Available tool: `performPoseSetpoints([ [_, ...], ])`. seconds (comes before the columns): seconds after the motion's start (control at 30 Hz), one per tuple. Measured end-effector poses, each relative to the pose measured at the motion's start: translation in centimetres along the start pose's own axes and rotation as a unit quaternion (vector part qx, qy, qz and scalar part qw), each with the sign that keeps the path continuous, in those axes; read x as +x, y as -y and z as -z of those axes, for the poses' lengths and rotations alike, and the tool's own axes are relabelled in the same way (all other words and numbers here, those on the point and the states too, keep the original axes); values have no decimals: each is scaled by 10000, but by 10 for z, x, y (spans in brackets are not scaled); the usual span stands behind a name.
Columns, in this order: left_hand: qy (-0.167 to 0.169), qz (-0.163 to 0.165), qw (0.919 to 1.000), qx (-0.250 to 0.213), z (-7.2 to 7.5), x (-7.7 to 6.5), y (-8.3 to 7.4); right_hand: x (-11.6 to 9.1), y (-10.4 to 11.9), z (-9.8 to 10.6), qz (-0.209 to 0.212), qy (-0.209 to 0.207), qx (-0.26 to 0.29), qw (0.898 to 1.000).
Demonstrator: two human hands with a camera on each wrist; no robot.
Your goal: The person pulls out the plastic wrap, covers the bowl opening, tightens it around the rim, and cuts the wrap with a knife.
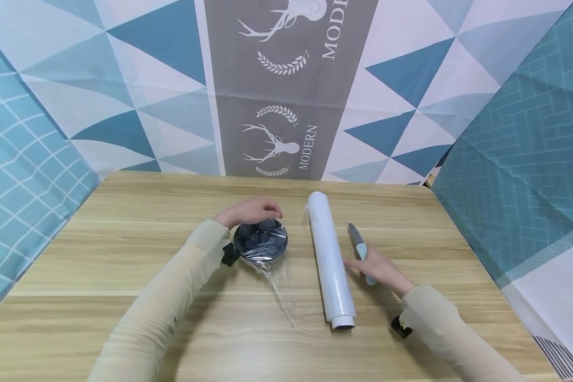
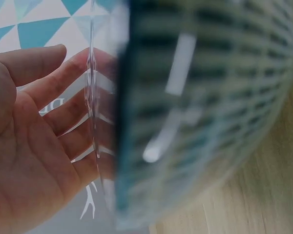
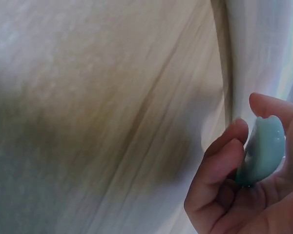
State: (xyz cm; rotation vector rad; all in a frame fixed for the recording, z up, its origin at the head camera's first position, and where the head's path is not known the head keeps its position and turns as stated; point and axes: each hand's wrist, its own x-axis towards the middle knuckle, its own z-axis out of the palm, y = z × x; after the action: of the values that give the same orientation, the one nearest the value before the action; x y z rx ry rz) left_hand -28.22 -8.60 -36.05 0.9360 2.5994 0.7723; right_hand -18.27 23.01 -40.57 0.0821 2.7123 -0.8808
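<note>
A dark bowl [image 1: 260, 245] stands left of the table's middle, clear cling film over its top and a loose film tail [image 1: 280, 298] trailing toward the near side. My left hand [image 1: 253, 210] is at the bowl's far rim, fingers loosely extended. In the left wrist view, the bowl's patterned side [image 2: 210, 92] looks blurred, and some fingers show through the film edge. My right hand [image 1: 382, 269] grips a small knife [image 1: 361, 250] by its light-blue handle [image 3: 268, 151]; the blade points away from me. Left of that hand lies a cling film roll [image 1: 331, 260].
Everything rests on a wooden table [image 1: 124, 265]. Behind it hangs a patterned cloth [image 1: 172, 95] with triangles and deer heads. Blue tiled-look coverings flank the left side [image 1: 19, 148] and the right side [image 1: 530, 159].
</note>
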Motion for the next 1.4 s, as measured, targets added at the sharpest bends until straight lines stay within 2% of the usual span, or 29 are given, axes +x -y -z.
performPoseSetpoints([
  [0.17, 7, 13, 10000, -2, 0, 0, 2, 2, -2, 1, -79, 94, 69, 9999],
  [0.37, 38, 96, 9993, -350, -1, -1, 4, 3, -2, 1, -168, 164, 160, 9996],
  [0.63, 33, 343, 9967, -737, -6, -2, 10, 4, -2, 0, -272, 116, -141, 9995],
  [0.83, -74, 306, 9948, -967, -14, -1, 16, 3, -2, 1, -152, 172, -861, 9960],
  [1.07, -64, 589, 9925, -1070, -20, -2, 20, 2, 2, 0, -17, -34, -1740, 9847],
  [1.4, -215, 742, 9901, -1173, -23, 0, 24, -1, 6, -1, -72, -94, -2314, 9728],
])
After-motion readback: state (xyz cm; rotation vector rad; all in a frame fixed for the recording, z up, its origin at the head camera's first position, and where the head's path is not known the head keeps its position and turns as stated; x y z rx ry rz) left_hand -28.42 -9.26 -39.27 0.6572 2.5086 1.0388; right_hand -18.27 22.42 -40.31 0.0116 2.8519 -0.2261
